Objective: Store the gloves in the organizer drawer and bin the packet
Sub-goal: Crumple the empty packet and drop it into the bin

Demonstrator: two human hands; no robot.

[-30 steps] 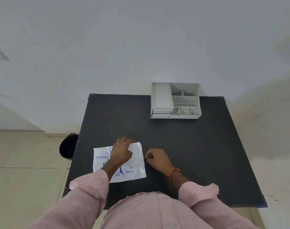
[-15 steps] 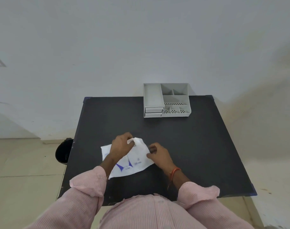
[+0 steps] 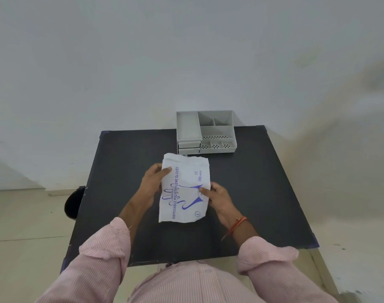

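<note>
While both hands pinch it, the glove packet (image 3: 185, 189) hangs above the black table (image 3: 263, 193): left hand (image 3: 150, 184) grips its left edge, right hand (image 3: 219, 197) its right edge, w/ grey organizer (image 3: 206, 132) beyond.

Your left hand (image 3: 151, 186) and right hand (image 3: 217, 199) grip the glove packet (image 3: 185, 189) by its side edges above the black table (image 3: 263, 193). Grey organizer (image 3: 206, 133) at far edge, bin (image 3: 71, 203) beside the table's left side.
</note>
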